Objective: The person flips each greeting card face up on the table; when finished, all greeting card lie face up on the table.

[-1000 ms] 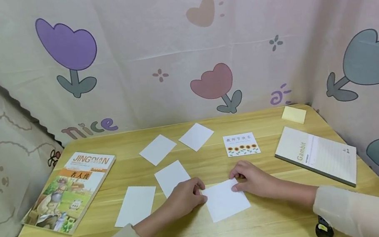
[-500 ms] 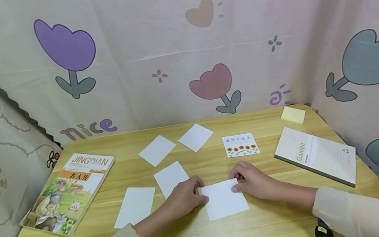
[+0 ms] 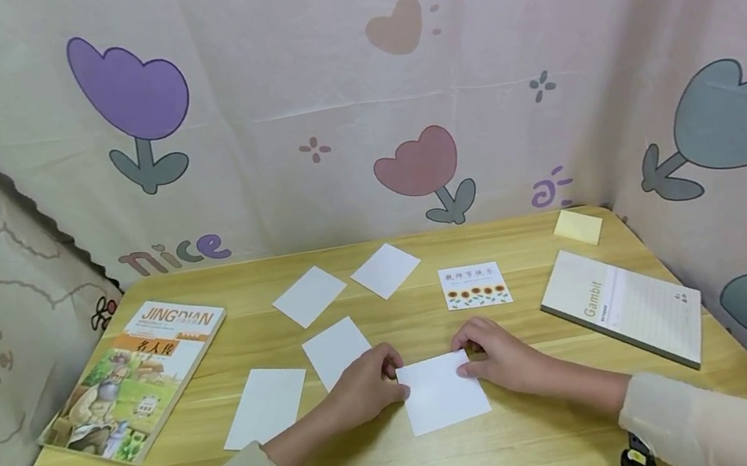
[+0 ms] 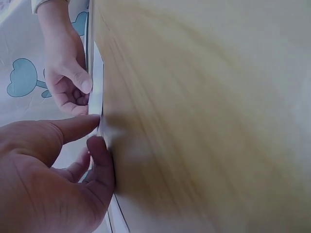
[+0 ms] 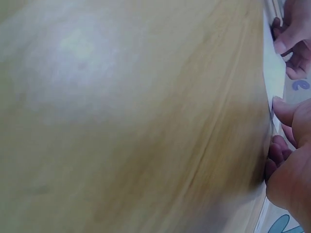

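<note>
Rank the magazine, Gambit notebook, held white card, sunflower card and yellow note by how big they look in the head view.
1. Magazine
2. Gambit notebook
3. Held white card
4. Sunflower card
5. Yellow note
3 is nearer the camera than 4, so their true sizes are unsure.

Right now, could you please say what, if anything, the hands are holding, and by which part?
A white card: the left hand holds it near its far left corner, the right hand near its far right.
</note>
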{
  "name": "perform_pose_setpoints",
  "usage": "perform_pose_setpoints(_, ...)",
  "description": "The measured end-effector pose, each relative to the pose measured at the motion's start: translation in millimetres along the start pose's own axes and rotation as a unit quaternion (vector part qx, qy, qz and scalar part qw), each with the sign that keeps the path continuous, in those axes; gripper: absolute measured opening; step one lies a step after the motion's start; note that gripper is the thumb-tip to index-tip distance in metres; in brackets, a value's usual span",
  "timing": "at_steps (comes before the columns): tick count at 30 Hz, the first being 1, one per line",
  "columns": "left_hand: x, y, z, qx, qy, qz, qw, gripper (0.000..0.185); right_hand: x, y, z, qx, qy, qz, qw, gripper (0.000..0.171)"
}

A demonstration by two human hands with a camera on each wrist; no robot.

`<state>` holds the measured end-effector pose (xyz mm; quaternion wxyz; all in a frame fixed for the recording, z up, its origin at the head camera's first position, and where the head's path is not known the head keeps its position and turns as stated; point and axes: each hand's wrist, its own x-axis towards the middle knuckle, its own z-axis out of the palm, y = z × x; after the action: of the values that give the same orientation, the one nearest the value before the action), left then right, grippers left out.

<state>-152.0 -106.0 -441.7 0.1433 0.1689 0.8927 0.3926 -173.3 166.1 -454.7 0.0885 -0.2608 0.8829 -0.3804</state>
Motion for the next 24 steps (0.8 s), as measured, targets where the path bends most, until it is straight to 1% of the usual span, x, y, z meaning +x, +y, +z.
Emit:
perform_pose_setpoints(3, -1.6, 0.6, 1.3, 0.009, 0.005, -0.004, 0.9999, 0.03, 0, 0, -1, 0.027, 0.002, 0.013, 1.0, 0.019)
perform_pose_setpoints(5, -2.6, 0.9, 2.3, 0.005, 0.009, -0.008, 0.9999, 0.031, -1, -1, -2, 0.05, 0.007, 0.021, 0.999, 0.018)
perform_pose_setpoints(8, -4.2, 2.5, 3.8, -0.022, 0.015, -0.009, 0.9996, 0.03, -4, -1, -3, 0.081, 0.015, 0.029, 0.996, 0.017)
perform_pose_setpoints(10, -4.8, 4.4, 4.7, -0.058, 0.019, -0.006, 0.9981, 0.03, -6, -2, -4, 0.099, 0.023, 0.031, 0.994, 0.016)
perform_pose_setpoints(13, -5.3, 7.6, 5.9, -0.131, 0.019, -0.004, 0.9912, 0.03, -7, -3, -7, 0.123, 0.034, 0.037, 0.991, 0.015)
perform_pose_setpoints(17, -2.5, 11.1, 3.5, -0.215, 0.031, -0.009, 0.9762, 0.032, -5, -7, -13, 0.147, 0.061, 0.063, 0.985, 0.018)
perform_pose_setpoints(21, 1.3, 17.0, -7.0, -0.251, 0.05, 0.002, 0.9666, 0.034, 0, -17, -24, 0.166, 0.089, 0.074, 0.979, 0.022)
perform_pose_setpoints(24, 4.6, 23.3, -17.9, -0.265, 0.062, 0.013, 0.9621, 0.034, 6, -26, -33, 0.176, 0.112, 0.077, 0.975, 0.022)
